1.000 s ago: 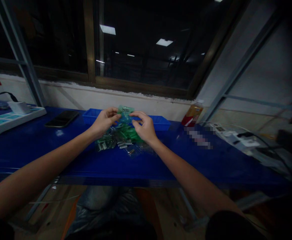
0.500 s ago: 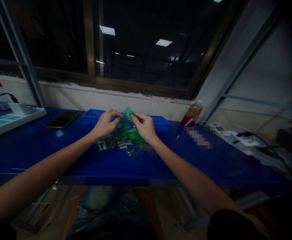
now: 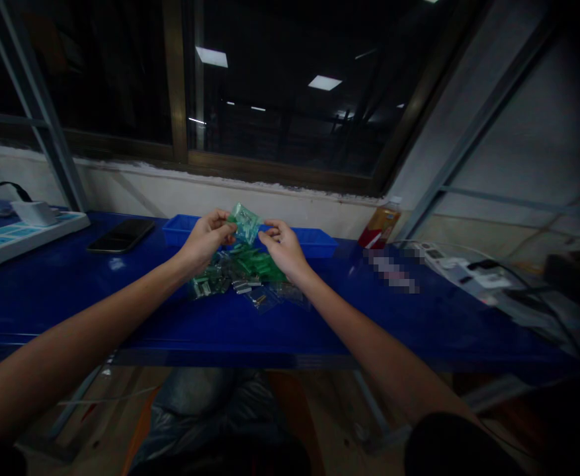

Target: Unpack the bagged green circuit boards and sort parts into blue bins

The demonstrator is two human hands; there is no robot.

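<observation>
A small green see-through plastic bag with small pieces inside is held up above the table. My left hand pinches its left edge between thumb and fingers. At the bag's right edge, my right hand has its thumb and fingertips closed on the corner. Under both hands lies a pile of green bags. Clear bags with small metal parts lie at the front of that pile. Behind the hands stand a left blue tray and a right blue tray, partly hidden.
The blue table carries a dark phone and a white power strip on the left. A bottle with a brown and red label stands at the back right. Beyond it are plugs and cables.
The green bag has swung left and now faces the camera, its contents showing. My left hand has closed on its left edge. My right hand has shifted to its right edge.
</observation>
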